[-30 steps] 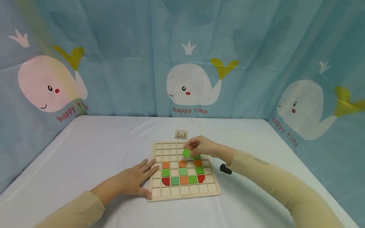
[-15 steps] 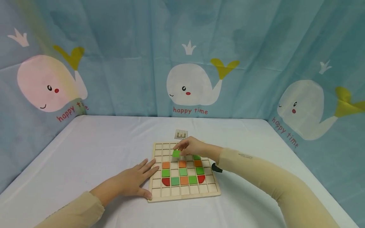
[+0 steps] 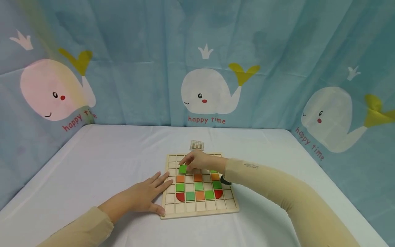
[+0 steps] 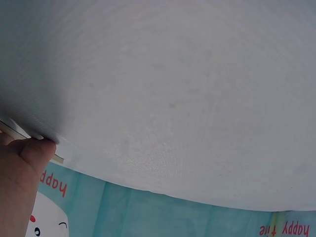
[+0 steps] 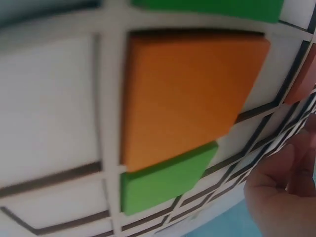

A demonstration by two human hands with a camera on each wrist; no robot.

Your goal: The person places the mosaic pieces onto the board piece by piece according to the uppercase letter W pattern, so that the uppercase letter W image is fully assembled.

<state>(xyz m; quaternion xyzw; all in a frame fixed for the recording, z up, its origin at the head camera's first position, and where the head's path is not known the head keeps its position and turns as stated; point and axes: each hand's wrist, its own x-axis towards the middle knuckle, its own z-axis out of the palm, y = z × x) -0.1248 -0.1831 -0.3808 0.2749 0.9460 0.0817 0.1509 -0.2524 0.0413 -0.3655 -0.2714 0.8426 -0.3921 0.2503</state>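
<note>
A wooden grid board (image 3: 200,215) lies on the white table, with green, orange and red tiles set in several of its cells. My right hand (image 3: 197,161) pinches a green square tile (image 3: 182,169) over the board's upper left part, just behind an orange tile (image 3: 180,179). Whether that tile touches the board I cannot tell. Spread fingers of my left hand (image 3: 143,195) rest at the board's left edge, the thumb at its near left corner. In the right wrist view the right hand (image 5: 284,187) is partly cut off beyond a large orange tile (image 5: 190,98), and its held tile is hidden.
Behind the board lies a small card with a grid pattern (image 3: 196,145). A black object (image 3: 226,180), partly covered by the right sleeve, is at the right wrist. A blue curtain (image 3: 139,92) printed with whales hangs around the table.
My right hand has moved left across the board, carrying the green tile from the upper middle to above the left orange tile. The left hand has stayed in place.
</note>
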